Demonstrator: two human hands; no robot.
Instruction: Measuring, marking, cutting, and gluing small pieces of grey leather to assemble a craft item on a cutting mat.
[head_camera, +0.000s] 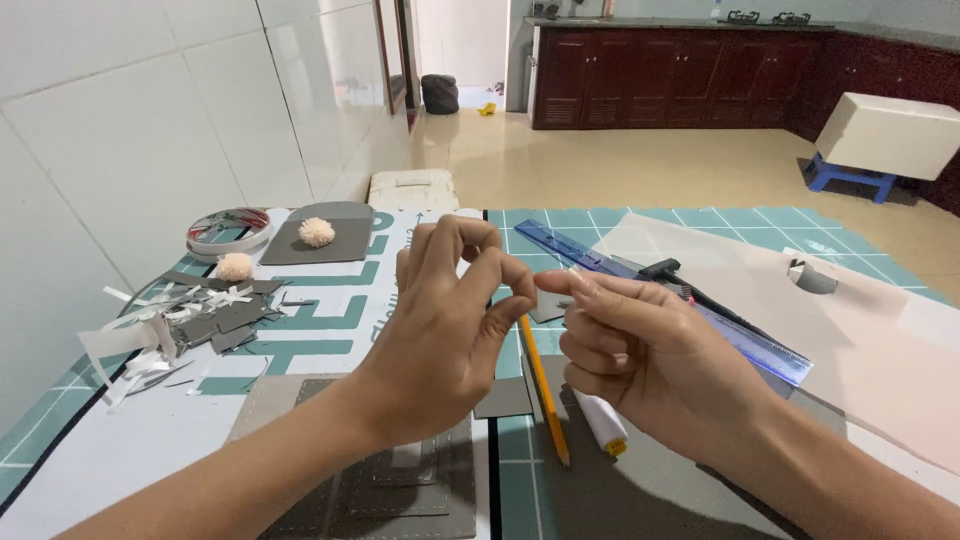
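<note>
hovering above the teal cutting mat (700, 225), left hand (445, 320) and right hand (640, 355) pinch fingertips together, almost touching; can't tell if anything sits between them. yellow pencil (545, 390) and white glue stick (603, 422) lie just below. white sheet with teal lettering (320, 330) left, round tape roll (228, 230) far left, 2 cream pompoms (317, 232).

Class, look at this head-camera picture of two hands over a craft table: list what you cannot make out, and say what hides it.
1. Head view: what the left hand and right hand pinch is too small to tell.
2. Head view: the pencil has its upper end behind the left hand.
3. Head view: the blue ruler is partly covered by the right hand.
4. Head view: the grey felt sheet is cut off by the bottom edge.
</note>
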